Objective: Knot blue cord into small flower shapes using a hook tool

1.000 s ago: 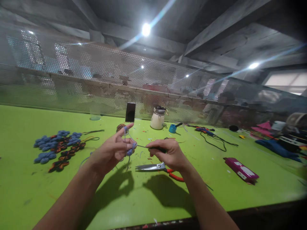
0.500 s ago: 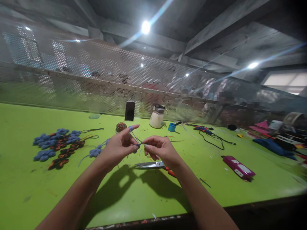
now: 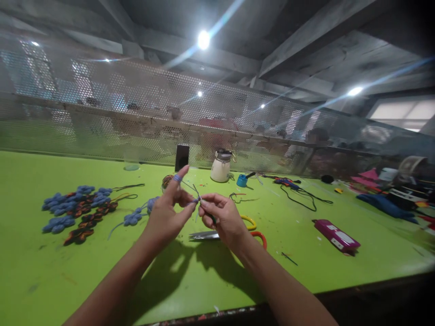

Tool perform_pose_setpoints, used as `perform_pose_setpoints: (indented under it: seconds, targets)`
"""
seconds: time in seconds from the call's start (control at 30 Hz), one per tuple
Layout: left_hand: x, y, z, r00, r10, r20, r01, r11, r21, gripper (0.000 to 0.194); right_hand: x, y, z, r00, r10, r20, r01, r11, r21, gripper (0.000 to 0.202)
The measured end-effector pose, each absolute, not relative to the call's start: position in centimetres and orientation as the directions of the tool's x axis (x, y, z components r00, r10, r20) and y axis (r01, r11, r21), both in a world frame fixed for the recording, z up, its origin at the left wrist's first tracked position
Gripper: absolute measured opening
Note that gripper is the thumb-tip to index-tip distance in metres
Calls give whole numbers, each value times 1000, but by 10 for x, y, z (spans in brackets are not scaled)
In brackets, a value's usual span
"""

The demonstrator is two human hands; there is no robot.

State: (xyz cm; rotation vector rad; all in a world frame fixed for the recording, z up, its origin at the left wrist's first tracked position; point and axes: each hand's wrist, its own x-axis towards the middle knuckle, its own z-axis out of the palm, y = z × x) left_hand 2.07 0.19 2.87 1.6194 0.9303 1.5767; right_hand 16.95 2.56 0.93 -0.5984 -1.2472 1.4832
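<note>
My left hand (image 3: 166,215) pinches a small piece of blue yarn work (image 3: 197,199) between thumb and fingers. Blue yarn (image 3: 188,184) is wrapped round its raised index finger and runs tight down to the pinch. My right hand (image 3: 226,219) grips a thin crochet hook with a dark green handle (image 3: 213,219); the hook's tip meets the yarn at my left fingertips. Beneath my right hand lie scissors (image 3: 203,235) with orange and yellow handles. A multicoloured yarn ball (image 3: 166,181) is partly hidden behind my left hand.
Blue crocheted flowers (image 3: 58,223) and dark orange-black ones (image 3: 81,234) lie at left. Behind stand a phone (image 3: 182,157), a cream jar (image 3: 220,167) and a blue pot (image 3: 242,180). A glue gun (image 3: 286,182) with cord and a purple case (image 3: 336,236) lie at right.
My left index finger has lifted, drawing the yarn steeper. My right hand has turned, showing the hook's handle and uncovering the scissors' handles. The whole view has shifted slightly.
</note>
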Motion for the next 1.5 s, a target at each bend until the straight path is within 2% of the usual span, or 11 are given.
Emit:
perform_pose_setpoints:
  seconds: [0.13, 0.33, 0.43, 0.6, 0.77, 0.87, 0.97, 1.07, 1.23, 1.37, 1.5]
  targets:
    - [12, 5, 33, 142, 955, 261, -399, -186, 898, 83, 175, 24, 12, -266, 869, 418, -200, 374, -906, 18]
    - [0, 7, 35, 197, 955, 224, -565, -76, 821, 66, 192, 25, 19, -301, 707, 639, 149, 697, -701, 12]
    - [3, 10, 31, 225, 949, 223, -498, -85, 863, 61, 191, 25, 18, -356, 747, 561, 11, 603, -797, 13]
    - [10, 17, 21, 246, 932, 266, 5, -276, 961, 43, 185, 29, 14, -369, 813, 450, -116, 440, -891, 16]
    - [14, 15, 18, 223, 863, 454, 302, -504, 809, 67, 184, 37, 11, -380, 880, 284, -54, 286, -957, 22]
    - [18, 12, 17, 198, 813, 548, 383, -579, 720, 63, 180, 37, 10, -356, 910, 214, -158, 167, -973, 27]
    - [22, 10, 17, 149, 816, 559, 215, -578, 787, 62, 175, 33, 10, -326, 916, 235, -336, 120, -934, 26]
    - [23, 8, 21, 129, 886, 445, -180, -420, 889, 69, 171, 29, 10, -294, 900, 321, -416, 182, -891, 21]
    - [11, 5, 32, 194, 940, 280, -576, -123, 809, 63, 178, 25, 12, -246, 837, 489, -117, 476, -872, 13]
    - [2, 7, 33, 199, 951, 236, -593, -75, 802, 50, 187, 22, 18, -278, 728, 627, 79, 668, -740, 10]
    - [6, 12, 26, 208, 953, 221, -288, -156, 945, 38, 187, 23, 18, -357, 776, 519, -74, 531, -844, 11]
